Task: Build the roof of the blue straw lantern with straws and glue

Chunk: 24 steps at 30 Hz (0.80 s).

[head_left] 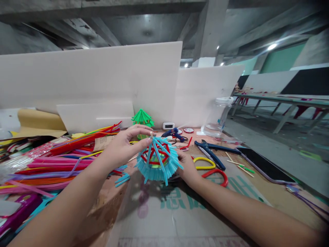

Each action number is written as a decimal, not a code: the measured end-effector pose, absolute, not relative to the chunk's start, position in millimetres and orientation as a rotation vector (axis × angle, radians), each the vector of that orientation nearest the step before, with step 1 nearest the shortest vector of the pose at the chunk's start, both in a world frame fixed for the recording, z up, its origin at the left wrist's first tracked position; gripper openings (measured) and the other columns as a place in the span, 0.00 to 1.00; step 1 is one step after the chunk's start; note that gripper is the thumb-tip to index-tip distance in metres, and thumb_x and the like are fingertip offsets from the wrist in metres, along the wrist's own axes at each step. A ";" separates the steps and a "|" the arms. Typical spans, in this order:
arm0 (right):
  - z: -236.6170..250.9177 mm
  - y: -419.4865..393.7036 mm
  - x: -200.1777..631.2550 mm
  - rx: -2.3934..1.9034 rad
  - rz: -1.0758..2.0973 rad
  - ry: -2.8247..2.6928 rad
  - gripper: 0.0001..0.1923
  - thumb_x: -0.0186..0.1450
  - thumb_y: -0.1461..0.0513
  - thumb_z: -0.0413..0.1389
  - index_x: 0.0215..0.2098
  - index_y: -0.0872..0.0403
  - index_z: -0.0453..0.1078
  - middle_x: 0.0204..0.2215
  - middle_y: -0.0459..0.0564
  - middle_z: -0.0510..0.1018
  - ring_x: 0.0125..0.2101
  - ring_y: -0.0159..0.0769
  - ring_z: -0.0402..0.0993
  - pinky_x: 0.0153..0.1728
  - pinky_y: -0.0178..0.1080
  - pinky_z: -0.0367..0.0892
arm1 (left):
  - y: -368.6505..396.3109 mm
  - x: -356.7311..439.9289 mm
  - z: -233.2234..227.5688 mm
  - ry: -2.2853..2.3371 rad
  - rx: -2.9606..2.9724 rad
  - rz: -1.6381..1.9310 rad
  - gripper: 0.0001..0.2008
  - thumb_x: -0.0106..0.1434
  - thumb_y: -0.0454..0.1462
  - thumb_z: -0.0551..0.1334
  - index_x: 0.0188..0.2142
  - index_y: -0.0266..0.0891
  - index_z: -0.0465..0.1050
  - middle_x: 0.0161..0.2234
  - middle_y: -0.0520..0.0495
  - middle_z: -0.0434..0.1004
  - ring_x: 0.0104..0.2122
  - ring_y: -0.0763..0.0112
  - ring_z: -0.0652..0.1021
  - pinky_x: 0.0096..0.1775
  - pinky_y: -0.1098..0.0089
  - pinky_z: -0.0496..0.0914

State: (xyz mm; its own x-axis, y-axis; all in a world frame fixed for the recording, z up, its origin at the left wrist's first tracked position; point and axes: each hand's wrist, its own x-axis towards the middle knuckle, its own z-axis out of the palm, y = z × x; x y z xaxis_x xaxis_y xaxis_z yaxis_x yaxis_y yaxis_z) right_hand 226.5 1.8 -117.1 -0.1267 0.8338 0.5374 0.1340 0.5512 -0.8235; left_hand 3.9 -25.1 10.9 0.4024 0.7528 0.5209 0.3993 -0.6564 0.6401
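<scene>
Both of my hands hold a small blue umbrella-shaped craft point(157, 164) made of pipe cleaners, with red spokes inside and a fringed blue rim. My left hand point(123, 145) pinches the tip at its top with thumb and fingers. My right hand point(187, 167) grips the rim from the right side, partly hidden behind the fringe. The craft is held just above the cardboard-covered table point(185, 212). A similar green craft point(142, 118) stands farther back near the white board.
A heap of coloured pipe cleaners point(59, 164) lies at left. Blue pliers point(209, 151), red and yellow scissors point(212, 168), a blue glue gun point(174, 133), a phone point(264, 166), wooden sticks point(240, 166) and a clear jar point(218, 115) sit at right. White boards point(102, 82) wall the back.
</scene>
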 end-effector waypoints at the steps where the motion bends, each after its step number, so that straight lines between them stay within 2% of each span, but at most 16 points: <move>1: -117.0 1.4 226.6 -0.849 0.732 -1.614 0.07 0.60 0.61 0.58 0.35 0.51 0.78 0.37 0.48 0.81 0.40 0.43 0.75 0.44 0.43 0.70 | -24.7 4.3 9.9 0.984 2.236 1.152 0.12 0.62 0.45 0.62 0.41 0.42 0.76 0.51 0.46 0.73 0.53 0.60 0.72 0.53 0.60 0.68; 10: -114.1 -0.3 226.5 -0.856 0.722 -1.622 0.08 0.59 0.63 0.60 0.37 0.52 0.79 0.37 0.47 0.82 0.39 0.42 0.76 0.43 0.42 0.70 | -21.0 5.2 3.8 0.942 2.161 1.210 0.13 0.61 0.46 0.63 0.39 0.42 0.78 0.49 0.45 0.75 0.50 0.60 0.74 0.53 0.59 0.68; 16: -120.7 6.2 226.6 -0.813 0.766 -1.588 0.09 0.59 0.63 0.59 0.37 0.53 0.78 0.39 0.48 0.82 0.39 0.42 0.77 0.44 0.41 0.70 | -13.9 1.8 -0.1 0.933 2.226 1.217 0.18 0.65 0.46 0.59 0.52 0.45 0.74 0.54 0.45 0.73 0.55 0.60 0.71 0.55 0.60 0.66; 21: -118.5 4.2 226.2 -0.807 0.775 -1.608 0.10 0.57 0.63 0.58 0.37 0.53 0.78 0.38 0.48 0.82 0.41 0.44 0.77 0.45 0.43 0.70 | -18.6 7.0 2.0 1.056 2.328 1.294 0.13 0.63 0.46 0.61 0.42 0.44 0.78 0.49 0.46 0.76 0.50 0.63 0.75 0.52 0.63 0.68; 24: -116.3 3.2 225.0 -0.871 0.800 -1.605 0.15 0.55 0.65 0.58 0.41 0.53 0.77 0.40 0.49 0.82 0.42 0.45 0.77 0.45 0.43 0.70 | -23.2 10.1 4.1 1.116 2.372 1.359 0.12 0.64 0.46 0.60 0.40 0.44 0.78 0.46 0.48 0.76 0.47 0.65 0.76 0.50 0.64 0.69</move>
